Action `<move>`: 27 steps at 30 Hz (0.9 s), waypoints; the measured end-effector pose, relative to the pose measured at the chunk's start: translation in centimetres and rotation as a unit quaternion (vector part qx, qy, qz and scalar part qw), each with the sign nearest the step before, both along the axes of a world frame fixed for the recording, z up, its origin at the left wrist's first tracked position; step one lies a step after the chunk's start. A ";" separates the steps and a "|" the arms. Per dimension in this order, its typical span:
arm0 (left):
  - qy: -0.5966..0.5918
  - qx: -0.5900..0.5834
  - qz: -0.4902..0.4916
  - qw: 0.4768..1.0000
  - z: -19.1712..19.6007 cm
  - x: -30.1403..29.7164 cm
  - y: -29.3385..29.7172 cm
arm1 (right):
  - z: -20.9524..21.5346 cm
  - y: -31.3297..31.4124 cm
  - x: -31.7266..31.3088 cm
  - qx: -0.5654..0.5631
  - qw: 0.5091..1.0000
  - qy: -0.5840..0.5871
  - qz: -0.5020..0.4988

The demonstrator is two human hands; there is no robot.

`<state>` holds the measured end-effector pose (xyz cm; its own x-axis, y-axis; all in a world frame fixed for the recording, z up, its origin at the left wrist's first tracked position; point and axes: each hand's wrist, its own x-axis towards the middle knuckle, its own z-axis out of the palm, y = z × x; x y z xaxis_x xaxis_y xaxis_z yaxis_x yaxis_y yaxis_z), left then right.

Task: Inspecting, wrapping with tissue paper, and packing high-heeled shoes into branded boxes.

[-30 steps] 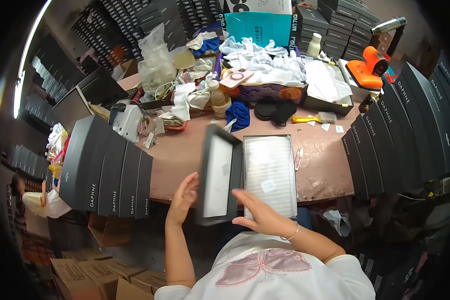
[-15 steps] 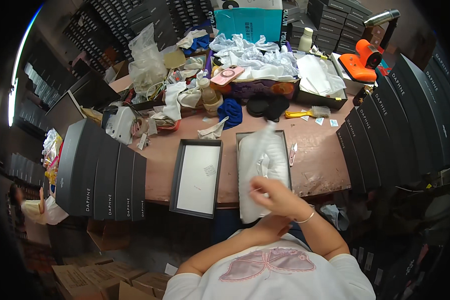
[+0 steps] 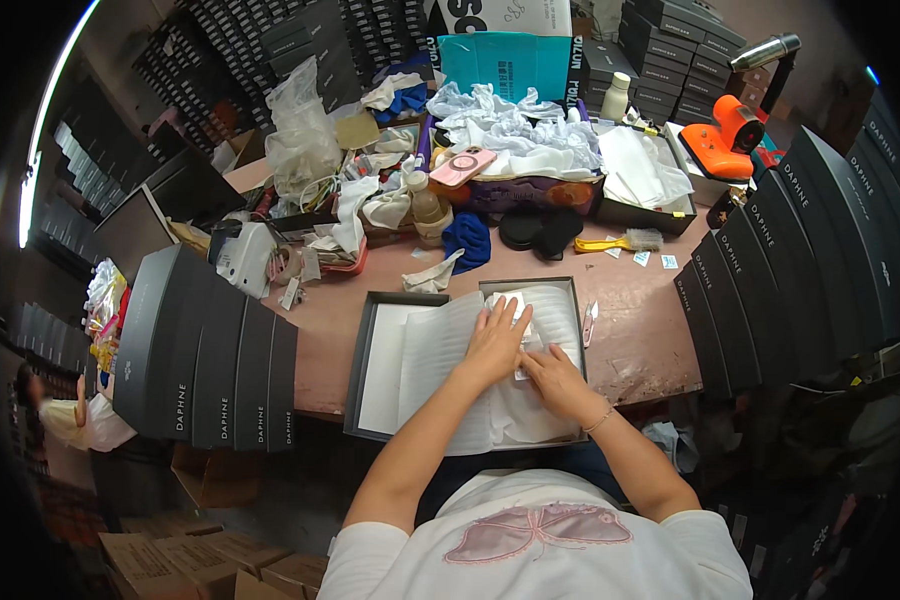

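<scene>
An open dark grey shoe box (image 3: pixel 576 300) sits at the near edge of the table, with white wrapping inside it. A sheet of white foam (image 3: pixel 440 370) is folded out to the left, over part of the box lid (image 3: pixel 360 360). My left hand (image 3: pixel 497 345) lies flat on the wrapped contents, its fingers spread. Close beside it, my right hand (image 3: pixel 555 380) rests on the wrapping with its fingers stretched toward the left one. A small white packet (image 3: pixel 519 374) shows in part between the hands. What lies under the wrapping is hidden.
Dark shoe boxes stand in rows at left (image 3: pixel 205 350) and right (image 3: pixel 760 270). Small thread snips (image 3: pixel 591 322) lie beside the open box. Farther back are a yellow-handled brush (image 3: pixel 605 243), a blue cloth (image 3: pixel 467 240), a pink phone (image 3: pixel 463 166) and heaped white paper (image 3: pixel 520 125).
The foam sheet has been folded open leftward across the lid. My left hand has moved up from near my body onto the box contents, and my right hand has lowered onto them.
</scene>
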<state>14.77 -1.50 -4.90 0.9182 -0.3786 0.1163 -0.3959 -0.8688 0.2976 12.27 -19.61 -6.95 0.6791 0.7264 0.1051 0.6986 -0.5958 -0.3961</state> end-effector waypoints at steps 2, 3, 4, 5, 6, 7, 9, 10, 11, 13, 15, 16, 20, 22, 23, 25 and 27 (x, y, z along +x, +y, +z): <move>0.047 0.005 -0.003 0.999 -0.6 2.1 0.5 | -0.2 -0.8 -0.6 0.071 0.997 -0.012 0.002; 0.074 0.008 -0.008 0.997 -0.8 2.4 0.6 | 0.1 -1.2 -1.2 0.093 0.996 -0.015 0.002; 0.033 0.004 -0.006 0.999 -0.7 2.3 0.5 | 0.5 -1.5 -1.6 0.114 0.993 -0.018 0.004; 0.027 -0.024 -0.006 0.999 -1.1 2.6 0.8 | 0.8 -1.7 -1.8 0.168 0.985 0.030 -0.028; 0.022 -0.051 -0.004 0.998 -1.2 3.1 1.3 | 1.2 -1.9 -2.0 0.222 0.970 0.077 -0.057; 0.016 -0.079 0.000 0.997 -1.3 3.3 1.6 | 1.6 -2.1 -2.2 0.274 0.950 0.124 -0.084; -0.023 -0.203 0.066 0.977 -0.2 1.6 1.1 | 2.6 -2.5 -1.9 0.338 0.913 0.175 -0.143; -0.043 -0.262 0.098 0.959 1.0 0.4 0.7 | 3.2 -2.6 -1.5 0.371 0.891 0.199 -0.171; 0.027 -0.411 0.143 0.900 1.5 -0.8 0.5 | 4.1 -2.3 -1.2 0.377 0.892 0.175 -0.179; 0.167 -0.666 0.222 0.692 1.5 -4.0 -0.2 | 5.8 -1.0 -1.1 0.384 0.893 0.132 -0.195; 0.257 -0.781 0.199 0.533 0.1 -6.4 -0.6 | 5.1 0.9 -0.5 0.291 0.945 0.040 -0.146; 0.294 -0.827 0.182 0.443 -0.3 -7.0 -0.8 | 4.7 2.1 -0.2 0.227 0.965 -0.017 -0.127; 0.263 -0.820 0.250 0.442 -1.8 -8.1 -1.9 | 2.8 4.7 -1.3 0.103 0.994 -0.019 -0.029; 0.236 -0.836 0.244 0.430 -1.7 -8.7 -1.4 | 2.8 4.4 -1.2 0.167 0.982 0.082 0.040; 0.222 -0.844 0.242 0.424 -1.5 -8.9 -1.0 | 3.1 4.0 -0.3 0.234 0.959 0.158 0.027; 0.231 -0.849 0.260 0.397 -0.7 -9.7 -0.7 | 4.8 2.7 2.1 0.353 0.884 0.307 -0.011; 0.240 -0.848 0.268 0.390 -0.5 -10.2 -0.7 | 2.9 2.5 3.8 0.220 0.966 0.131 -0.032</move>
<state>4.58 -2.21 -5.37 0.8828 0.1304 -0.4514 0.1615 0.8179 0.5522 16.07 -17.14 -4.07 0.7660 0.6065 0.2130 0.5077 -0.3676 -0.7792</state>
